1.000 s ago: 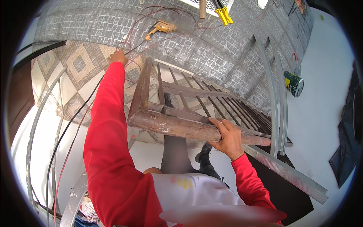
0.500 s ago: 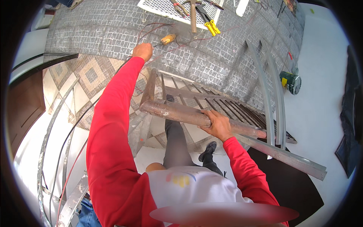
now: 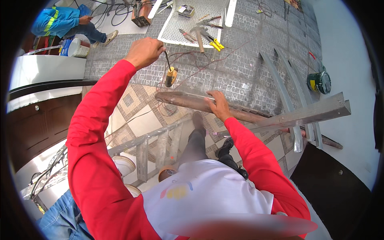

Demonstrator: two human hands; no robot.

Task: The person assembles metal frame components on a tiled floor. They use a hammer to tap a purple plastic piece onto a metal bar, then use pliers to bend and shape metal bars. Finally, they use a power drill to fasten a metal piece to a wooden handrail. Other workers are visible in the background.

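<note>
My left hand [image 3: 146, 52] is closed around a black cord [image 3: 167, 60], out to the far left. From that cord dangles a yellow-and-black power tool [image 3: 171, 77], hanging above the paving. My right hand [image 3: 218, 106] grips the thick, worn brown top rail of a barred metal gate [image 3: 184, 101], which now appears almost edge-on. A grey metal channel [image 3: 308, 115] slants across to the right of the right hand, close to the rail. The gate's bars are mostly hidden beneath the rail.
A white mesh table [image 3: 176, 30] at the far side carries a hammer [image 3: 200, 40] and yellow-handled pliers [image 3: 216, 44]. Long metal strips [image 3: 280, 84] and a green can [image 3: 319, 83] are to the right. A ladder [image 3: 142, 158] lies low left; a person in blue [image 3: 66, 22] is far left.
My left hand has risen and moved left, lifting the tool by its cord. The gate has tilted so its bars no longer show. My right hand has shifted left and farther away.
</note>
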